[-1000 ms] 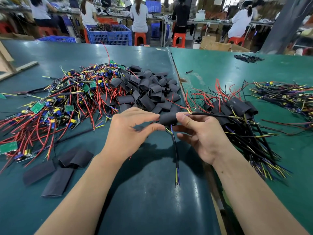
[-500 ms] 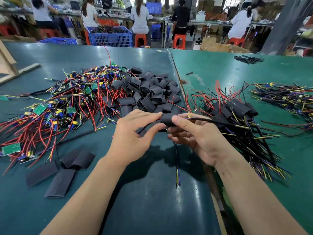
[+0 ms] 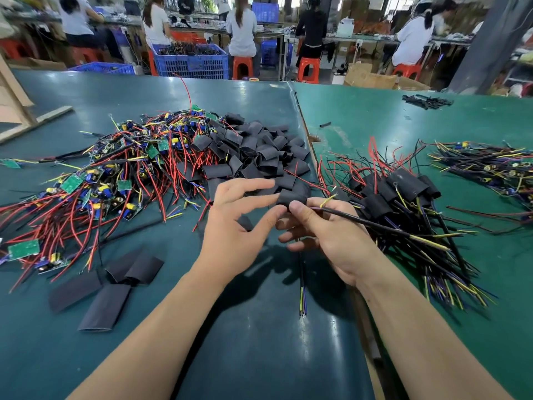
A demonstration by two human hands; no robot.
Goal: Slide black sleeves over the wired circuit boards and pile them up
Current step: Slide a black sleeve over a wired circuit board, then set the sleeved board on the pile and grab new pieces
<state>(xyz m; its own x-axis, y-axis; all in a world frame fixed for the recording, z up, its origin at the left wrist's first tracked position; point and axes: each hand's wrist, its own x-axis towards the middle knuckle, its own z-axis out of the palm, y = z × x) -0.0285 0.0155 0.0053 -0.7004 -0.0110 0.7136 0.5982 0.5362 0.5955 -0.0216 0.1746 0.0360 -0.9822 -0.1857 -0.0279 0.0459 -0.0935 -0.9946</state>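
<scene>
bright overhead light, glare on the table (image 3: 259, 342), soft arm shadows, wide-angle edge distortion.

At frame centre, the left hand (image 3: 233, 223) and right hand (image 3: 323, 229) pinch one black sleeve (image 3: 291, 196) between fingertips. Bare wired boards (image 3: 95, 180) heap at left, loose sleeves (image 3: 253, 151) above centre, sleeved boards (image 3: 401, 192) at right.

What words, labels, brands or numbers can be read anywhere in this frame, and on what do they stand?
None can be read.
Green circuit boards in the unsleeved pile: any markings too small and blurred to read.
Black sleeve held in the hands: no print visible.
Flat loose sleeves on the table: plain, no text seen.
Blue crate and cardboard box behind: no legible label.
</scene>
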